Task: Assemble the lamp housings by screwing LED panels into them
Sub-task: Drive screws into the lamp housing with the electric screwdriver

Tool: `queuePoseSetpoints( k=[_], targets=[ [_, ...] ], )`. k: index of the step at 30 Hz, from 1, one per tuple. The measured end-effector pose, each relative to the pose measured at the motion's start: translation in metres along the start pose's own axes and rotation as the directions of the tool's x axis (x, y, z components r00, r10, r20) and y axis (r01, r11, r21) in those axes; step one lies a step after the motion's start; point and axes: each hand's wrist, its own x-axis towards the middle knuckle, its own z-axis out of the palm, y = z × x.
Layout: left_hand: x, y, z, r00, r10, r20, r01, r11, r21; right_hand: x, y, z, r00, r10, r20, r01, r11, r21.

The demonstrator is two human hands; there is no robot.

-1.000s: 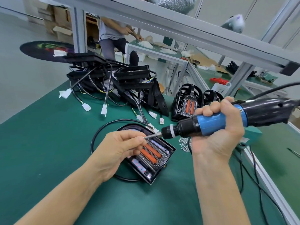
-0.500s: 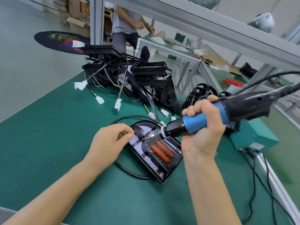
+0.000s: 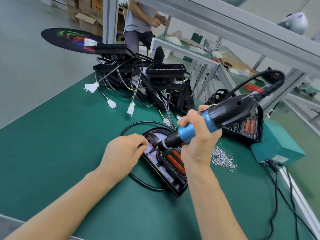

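1. Head view, workpiece: a black lamp housing (image 3: 174,183) lies flat on the green table mat (image 3: 52,153), directly in front of the person, with its LED panel (image 3: 171,158) seated inside; two orange strips run along the panel's middle.
2. Head view, right hand (image 3: 197,146): fingers and thumb wrap the blue grip of an electric screwdriver (image 3: 207,125), which slants down to the left so that its bit meets the upper left area of the panel.
3. Head view, left hand (image 3: 124,151): it rests on the housing's left edge, fingertips curled together just beside the bit; whether they pinch a screw cannot be told.
4. Head view, cable: a black lead (image 3: 142,182) loops on the mat around the housing's left side.
5. Head view, supplies: a heap of small silver screws (image 3: 222,158) lies just right of the housing, near a teal box (image 3: 278,146).
6. Head view, background: a second housing (image 3: 245,130) with orange strips sits behind the screwdriver; a pile of black housings with white connectors (image 3: 143,80) occupies the far end of the mat.
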Motion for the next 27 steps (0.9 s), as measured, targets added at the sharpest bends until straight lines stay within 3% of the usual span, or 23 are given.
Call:
queuePoseSetpoints(
  k=[11, 19, 24, 27],
  targets=[
    [0.002, -0.001, 0.001, 1.0, 0.008, 0.023, -0.008, 1.0, -0.016, -0.001, -0.001, 0.002, 0.995, 0.012, 0.098, -0.007, 0.999, -0.047],
    [0.002, 0.003, -0.002, 1.0, 0.006, 0.023, -0.007, 1.0, 0.016, 0.0, -0.029, -0.009, 0.996, -0.082, 0.024, 0.083, 0.994, -0.076],
    [0.005, 0.01, -0.003, 1.0, -0.01, 0.007, 0.009, 1.0, 0.027, 0.01, -0.072, -0.048, 0.954, -0.3, 0.017, 0.293, 0.915, -0.278],
    [0.009, 0.018, -0.001, 1.0, 0.018, -0.002, -0.018, 0.998, 0.065, 0.02, -0.092, -0.087, 0.951, -0.296, -0.093, 0.21, 0.835, -0.508]
  ],
)
